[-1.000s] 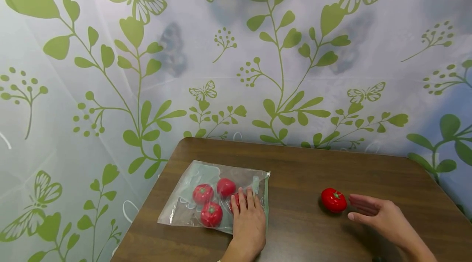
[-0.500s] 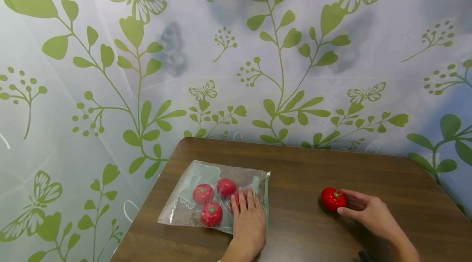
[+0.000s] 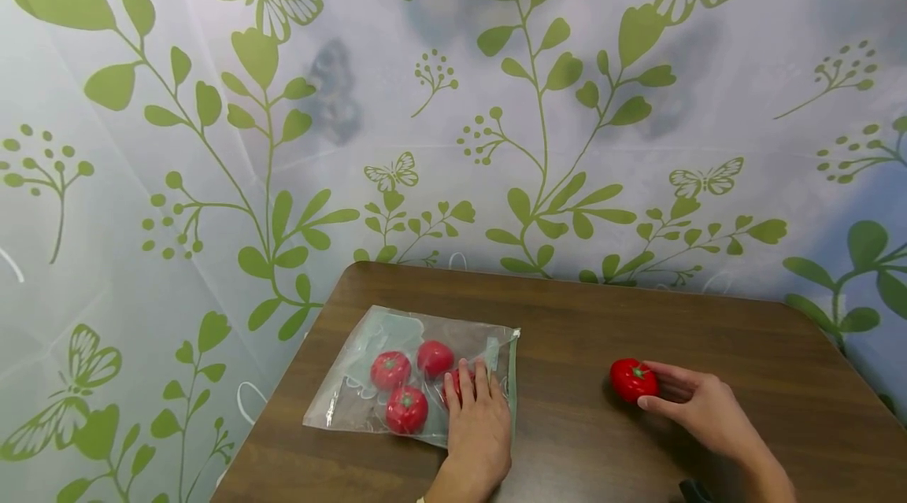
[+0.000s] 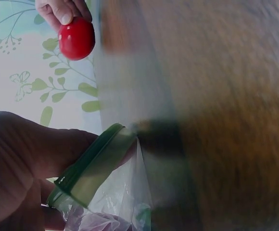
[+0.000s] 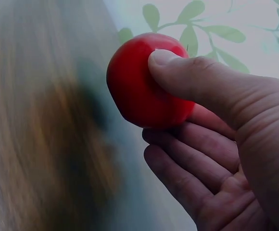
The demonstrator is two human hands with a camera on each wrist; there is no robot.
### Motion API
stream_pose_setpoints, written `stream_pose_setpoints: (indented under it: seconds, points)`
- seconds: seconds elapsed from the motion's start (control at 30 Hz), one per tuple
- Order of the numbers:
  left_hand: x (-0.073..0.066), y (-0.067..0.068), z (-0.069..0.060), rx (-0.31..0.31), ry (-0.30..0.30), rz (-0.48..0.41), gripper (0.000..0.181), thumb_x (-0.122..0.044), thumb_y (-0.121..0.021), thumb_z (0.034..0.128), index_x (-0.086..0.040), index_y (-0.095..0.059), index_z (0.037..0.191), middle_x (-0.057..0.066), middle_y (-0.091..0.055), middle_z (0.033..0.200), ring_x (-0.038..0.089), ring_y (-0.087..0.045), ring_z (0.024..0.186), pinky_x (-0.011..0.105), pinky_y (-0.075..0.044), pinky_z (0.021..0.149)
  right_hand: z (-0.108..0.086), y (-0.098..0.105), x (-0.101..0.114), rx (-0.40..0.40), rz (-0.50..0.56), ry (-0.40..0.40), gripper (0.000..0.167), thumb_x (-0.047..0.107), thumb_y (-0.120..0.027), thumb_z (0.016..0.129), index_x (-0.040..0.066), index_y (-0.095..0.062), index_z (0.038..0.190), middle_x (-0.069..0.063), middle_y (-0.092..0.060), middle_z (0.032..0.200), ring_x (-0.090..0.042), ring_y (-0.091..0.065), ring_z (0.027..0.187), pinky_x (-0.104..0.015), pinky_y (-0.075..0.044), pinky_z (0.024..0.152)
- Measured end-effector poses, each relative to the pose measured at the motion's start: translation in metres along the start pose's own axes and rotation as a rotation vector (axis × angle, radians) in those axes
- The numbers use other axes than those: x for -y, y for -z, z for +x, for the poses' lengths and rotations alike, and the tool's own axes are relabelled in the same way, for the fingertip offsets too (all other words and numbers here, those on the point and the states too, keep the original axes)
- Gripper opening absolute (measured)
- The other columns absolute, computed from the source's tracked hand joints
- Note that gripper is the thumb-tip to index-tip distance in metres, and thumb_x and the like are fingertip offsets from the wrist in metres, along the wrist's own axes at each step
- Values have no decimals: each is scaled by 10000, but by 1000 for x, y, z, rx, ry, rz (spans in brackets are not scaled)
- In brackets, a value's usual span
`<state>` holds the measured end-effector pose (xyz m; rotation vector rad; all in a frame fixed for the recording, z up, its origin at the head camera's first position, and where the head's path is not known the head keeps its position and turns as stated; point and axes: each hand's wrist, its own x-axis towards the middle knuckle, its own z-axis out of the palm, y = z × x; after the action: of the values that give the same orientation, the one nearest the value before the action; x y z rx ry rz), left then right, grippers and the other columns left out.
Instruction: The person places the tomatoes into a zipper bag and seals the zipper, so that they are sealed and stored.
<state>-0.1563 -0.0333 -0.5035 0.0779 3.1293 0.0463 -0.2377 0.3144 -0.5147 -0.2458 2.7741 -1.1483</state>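
Note:
In the head view my left hand lies over a clear zip bag, its fingers spread on one of the red tomatoes inside. The left wrist view shows the bag's green zip edge raised from the table, held by the thumb and fingers; part of this grip is hidden. To the right, my right hand holds a shiny red tomato with a green stem. Its thumb presses on the fruit in the right wrist view, with the fingers on the other side.
Several red tomatoes lie inside the bag. Everything is on a brown wooden table with rounded back corners. Behind it hangs a pale cloth with green leaves and butterflies. A small dark object shows beneath the right wrist.
My right hand has moved left to the loose tomato, taken hold of it, and shifted it slightly left. My left hand and the bag have stayed in place.

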Motion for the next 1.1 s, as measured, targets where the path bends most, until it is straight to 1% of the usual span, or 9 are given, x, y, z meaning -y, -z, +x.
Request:
stream_pose_setpoints:
  seconds: [0.17, 0.27, 0.4, 0.53, 0.7, 0.87, 1.1]
  points:
    - [0, 0, -1, -24, -6, 21, 954, -252, -997, 701, -73, -606, 1553, 180, -470, 1707, 481, -374, 1607, 669, -293, 1302, 0, -6, 15, 34, 33, 35, 707, 387, -899, 924, 29, -660, 1485, -269, -691, 1449, -349, -773, 1217, -352, -664, 885]
    - [0, 0, -2, -29, -7, 32, 955, -266, -999, 695, -76, -612, 1547, 181, -472, 1704, 482, -376, 1605, 670, -296, 1299, 1, -13, 24, 67, 79, 56, 689, 345, -910, 915, 26, -666, 1476, -253, -702, 1441, -329, -776, 1219, -339, -662, 894]
    - [0, 0, -2, -31, -5, 31, 950, -268, -997, 698, -77, -613, 1546, 178, -474, 1703, 480, -374, 1606, 671, -293, 1300, 5, -23, 37, 101, 138, 110, 668, 288, -913, 916, -3, -666, 1463, -252, -712, 1424, -317, -782, 1209, -335, -661, 895]
    - [0, 0, -2, -32, -3, 23, 957, -261, -1002, 688, -75, -614, 1543, 177, -477, 1701, 479, -376, 1605, 670, -291, 1301, 13, -34, 50, 123, 174, 173, 644, 280, -915, 914, 5, -680, 1447, -231, -729, 1406, -304, -783, 1203, -332, -659, 902]
    - [-1, 0, -2, -33, -1, 29, 941, -257, -998, 696, -79, -620, 1539, 174, -483, 1697, 478, -377, 1603, 666, -293, 1301, 23, -51, 62, 151, 180, 254, 623, 296, -921, 907, 21, -702, 1421, -211, -748, 1378, -291, -782, 1204, -349, -651, 936]
    - [-2, 0, 0, -16, 3, 28, 929, -262, -988, 727, -87, -606, 1556, 170, -468, 1710, 474, -362, 1612, 662, -279, 1309, 29, -67, 75, 191, 189, 267, 628, 310, -926, 902, 32, -708, 1421, -202, -749, 1378, -312, -776, 1217, -374, -643, 967]
    - [-2, 0, 1, 6, 3, 25, 927, -280, -983, 748, -90, -595, 1569, 167, -457, 1719, 478, -357, 1613, 666, -267, 1312, 33, -85, 92, 243, 209, 311, 615, 269, -925, 904, 22, -706, 1423, -220, -729, 1408, -331, -775, 1214, -401, -638, 981]
